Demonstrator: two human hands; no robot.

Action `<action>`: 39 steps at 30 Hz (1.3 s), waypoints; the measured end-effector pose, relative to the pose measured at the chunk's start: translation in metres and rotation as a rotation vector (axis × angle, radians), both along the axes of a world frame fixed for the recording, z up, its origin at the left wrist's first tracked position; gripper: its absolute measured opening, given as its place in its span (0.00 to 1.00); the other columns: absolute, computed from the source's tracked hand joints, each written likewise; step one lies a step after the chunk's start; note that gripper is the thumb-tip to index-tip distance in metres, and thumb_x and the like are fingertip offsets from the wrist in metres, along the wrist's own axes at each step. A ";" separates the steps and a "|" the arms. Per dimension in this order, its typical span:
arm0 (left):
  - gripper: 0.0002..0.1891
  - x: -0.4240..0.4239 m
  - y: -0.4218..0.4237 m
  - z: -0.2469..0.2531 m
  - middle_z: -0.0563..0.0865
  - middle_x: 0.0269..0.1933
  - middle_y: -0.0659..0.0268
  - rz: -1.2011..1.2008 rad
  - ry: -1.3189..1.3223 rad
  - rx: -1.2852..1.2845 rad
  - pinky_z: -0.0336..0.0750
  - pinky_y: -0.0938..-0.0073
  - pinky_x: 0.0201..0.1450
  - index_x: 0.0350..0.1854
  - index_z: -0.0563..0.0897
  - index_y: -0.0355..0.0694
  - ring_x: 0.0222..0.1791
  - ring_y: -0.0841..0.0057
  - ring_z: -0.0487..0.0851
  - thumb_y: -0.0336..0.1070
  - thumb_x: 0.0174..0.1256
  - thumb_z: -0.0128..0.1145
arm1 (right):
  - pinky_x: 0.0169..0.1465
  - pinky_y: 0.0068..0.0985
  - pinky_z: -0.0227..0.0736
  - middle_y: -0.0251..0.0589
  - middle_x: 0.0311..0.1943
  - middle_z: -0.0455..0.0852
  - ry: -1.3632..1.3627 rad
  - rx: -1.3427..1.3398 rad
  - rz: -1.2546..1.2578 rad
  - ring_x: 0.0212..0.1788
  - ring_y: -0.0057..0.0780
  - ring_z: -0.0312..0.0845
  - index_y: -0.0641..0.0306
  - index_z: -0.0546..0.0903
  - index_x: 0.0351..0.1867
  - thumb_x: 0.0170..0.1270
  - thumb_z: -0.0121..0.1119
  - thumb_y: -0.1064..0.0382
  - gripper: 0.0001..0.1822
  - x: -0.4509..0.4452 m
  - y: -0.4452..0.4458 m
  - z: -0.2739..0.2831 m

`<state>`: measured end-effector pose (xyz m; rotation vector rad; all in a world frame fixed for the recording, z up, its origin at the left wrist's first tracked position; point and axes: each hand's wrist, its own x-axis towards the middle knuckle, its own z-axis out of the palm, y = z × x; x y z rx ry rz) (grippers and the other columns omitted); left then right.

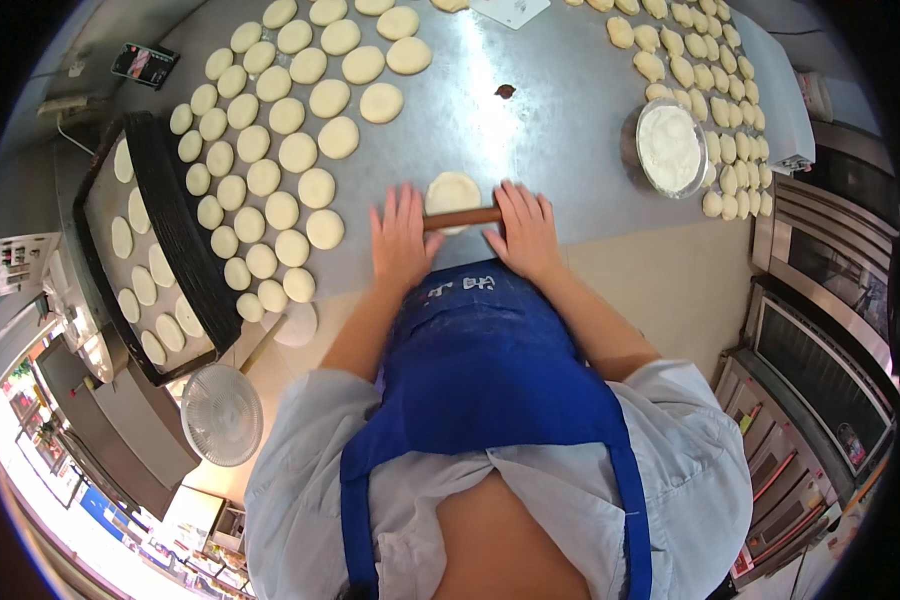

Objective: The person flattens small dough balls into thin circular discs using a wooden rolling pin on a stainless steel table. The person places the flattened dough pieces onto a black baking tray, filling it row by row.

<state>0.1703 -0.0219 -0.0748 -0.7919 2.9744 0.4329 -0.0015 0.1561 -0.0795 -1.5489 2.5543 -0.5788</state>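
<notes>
A wooden rolling pin (462, 218) lies across a round piece of dough (452, 192) near the front edge of the metal worktable. On its left end rests my left hand (403, 238), and on its right end my right hand (526, 231); the fingers of both point forward over the pin. Rows of flat dough rounds (298, 153) cover the table to the left. Small shaped dough pieces (696, 45) stand in rows at the right, beside a metal bowl of white flour (668, 147). A small dark brown lump (505, 91) lies on the table ahead.
A dark-rimmed tray (171, 225) with flat dough rounds stands at the left. Behind it lies a phone (145, 65). A white scraper (516, 10) is at the far edge of view. An electric fan (221, 415) stands lower left, ovens (825, 375) at right.
</notes>
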 end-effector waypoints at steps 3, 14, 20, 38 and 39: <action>0.35 -0.046 -0.051 0.002 0.66 0.81 0.59 0.006 0.048 -0.092 0.50 0.41 0.81 0.76 0.69 0.38 0.83 0.58 0.56 0.50 0.71 0.60 | 0.76 0.56 0.53 0.52 0.75 0.68 0.115 0.074 -0.057 0.77 0.48 0.60 0.61 0.72 0.72 0.67 0.61 0.41 0.38 -0.033 -0.059 0.009; 0.17 -0.076 -0.040 0.004 0.89 0.48 0.53 0.120 0.057 0.360 0.80 0.58 0.53 0.48 0.86 0.37 0.49 0.55 0.87 0.45 0.63 0.67 | 0.74 0.57 0.54 0.46 0.70 0.76 0.037 -0.036 0.063 0.73 0.44 0.69 0.54 0.72 0.71 0.65 0.64 0.48 0.34 -0.010 -0.011 -0.007; 0.20 -0.070 -0.027 0.031 0.89 0.29 0.59 0.315 -0.010 0.743 0.81 0.65 0.37 0.34 0.88 0.36 0.30 0.66 0.88 0.50 0.55 0.73 | 0.63 0.43 0.61 0.36 0.43 0.83 -0.162 -0.098 0.007 0.52 0.37 0.77 0.52 0.83 0.45 0.51 0.66 0.61 0.17 -0.008 0.005 0.000; 0.42 0.013 -0.001 0.005 0.63 0.81 0.51 0.025 0.000 0.002 0.53 0.44 0.79 0.78 0.64 0.34 0.82 0.55 0.57 0.52 0.68 0.62 | 0.72 0.50 0.59 0.50 0.70 0.76 -0.031 -0.045 0.060 0.70 0.44 0.72 0.63 0.73 0.68 0.56 0.68 0.59 0.36 0.017 -0.004 -0.003; 0.41 0.011 -0.003 0.007 0.64 0.81 0.51 0.021 0.004 0.025 0.53 0.44 0.79 0.78 0.64 0.34 0.82 0.55 0.57 0.52 0.68 0.62 | 0.72 0.51 0.58 0.50 0.71 0.75 -0.053 -0.038 0.057 0.71 0.45 0.71 0.63 0.73 0.69 0.57 0.68 0.57 0.36 0.016 -0.006 -0.001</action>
